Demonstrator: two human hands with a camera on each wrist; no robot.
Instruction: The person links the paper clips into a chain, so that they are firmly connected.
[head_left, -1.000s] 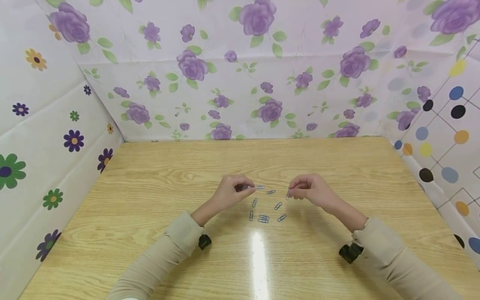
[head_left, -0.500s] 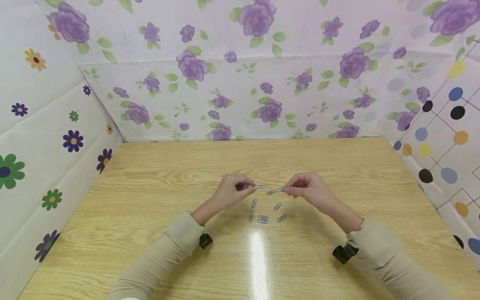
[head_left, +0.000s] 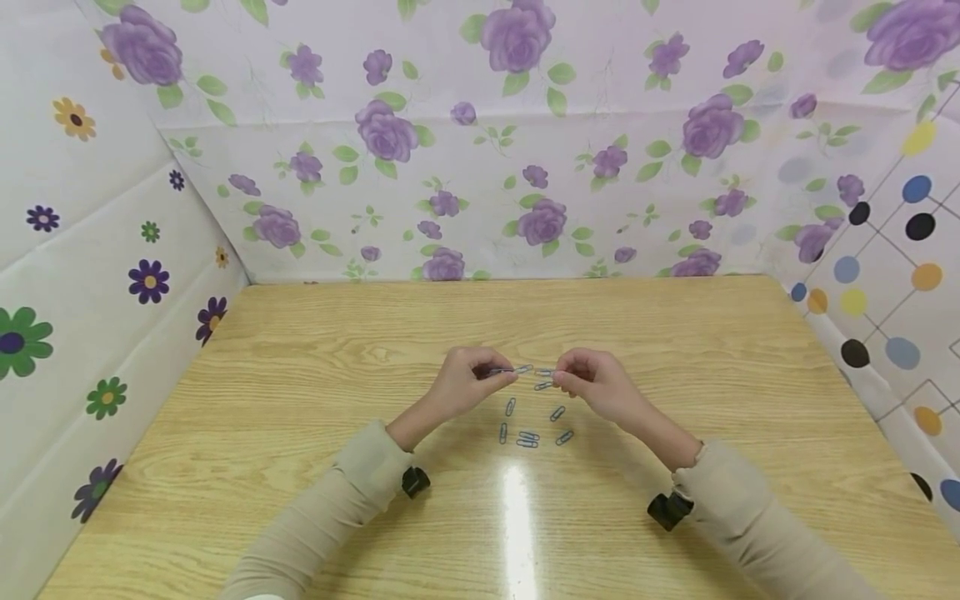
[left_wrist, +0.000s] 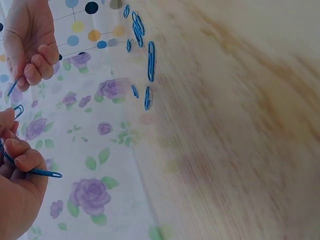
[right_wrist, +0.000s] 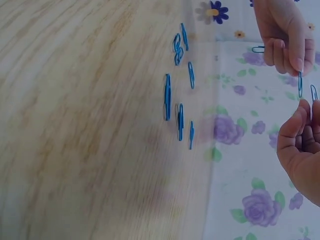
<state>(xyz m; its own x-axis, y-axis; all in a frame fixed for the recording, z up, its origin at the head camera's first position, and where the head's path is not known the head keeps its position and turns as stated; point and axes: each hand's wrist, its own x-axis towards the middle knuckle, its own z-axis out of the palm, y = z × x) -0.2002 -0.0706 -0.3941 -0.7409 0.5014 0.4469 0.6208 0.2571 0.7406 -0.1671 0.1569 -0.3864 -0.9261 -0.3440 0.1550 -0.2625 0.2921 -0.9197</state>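
Observation:
Between thumb and fingers the left hand (head_left: 468,382) pinches a blue paper clip (head_left: 524,368) that points right. In the left wrist view another blue clip (left_wrist: 46,173) sticks out from under this hand's curled fingers; whether it is linked to the first I cannot tell. The right hand (head_left: 600,385) pinches a separate blue clip (head_left: 545,372), its end pointing left. A small gap parts the two clip ends, above the table. Just below them a loose clip (head_left: 543,386) lies on the wood.
Several more blue clips lie nearer on the wooden table (head_left: 337,500), among them a clip at the left (head_left: 503,433), a close pair (head_left: 528,443) and a clip at the right (head_left: 564,437). Flowered cloth (head_left: 465,192) stands behind the table, with patterned cloths at both sides.
The right hand has moved left with its clip, which has turned from hanging down to pointing left. The left hand has barely moved; its clip's end tilts slightly up.

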